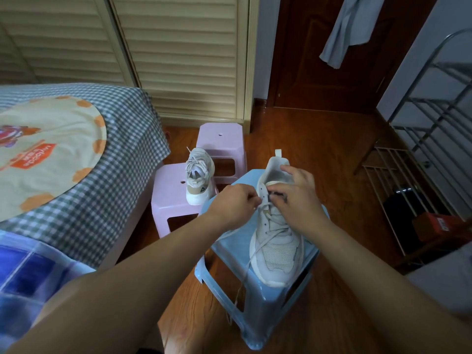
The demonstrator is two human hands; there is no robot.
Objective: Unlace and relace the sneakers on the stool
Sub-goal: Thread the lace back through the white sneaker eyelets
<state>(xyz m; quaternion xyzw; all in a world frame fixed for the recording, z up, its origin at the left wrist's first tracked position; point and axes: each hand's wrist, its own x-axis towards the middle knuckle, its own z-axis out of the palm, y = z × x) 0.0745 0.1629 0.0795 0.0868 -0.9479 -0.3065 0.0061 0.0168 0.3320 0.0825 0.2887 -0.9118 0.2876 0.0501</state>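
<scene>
Off-white sneaker (274,241), lace (251,254) part undone

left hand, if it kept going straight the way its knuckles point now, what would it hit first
Most likely the sneaker on the blue stool: the left hand points right, pinching the lace at the eyelets, with the right hand just beyond. Depth is unclear.

Little legible print in the room

The cream sheet with orange patches (48,154) lying on the bed (122,139) carries an orange label with white letters that look like "Mylocca", though blur leaves the spelling unsure; smaller characters beside it cannot be read. The far sneaker (199,178) shows a small dark triangular mark on its tan heel patch, with no letters legible.
</scene>
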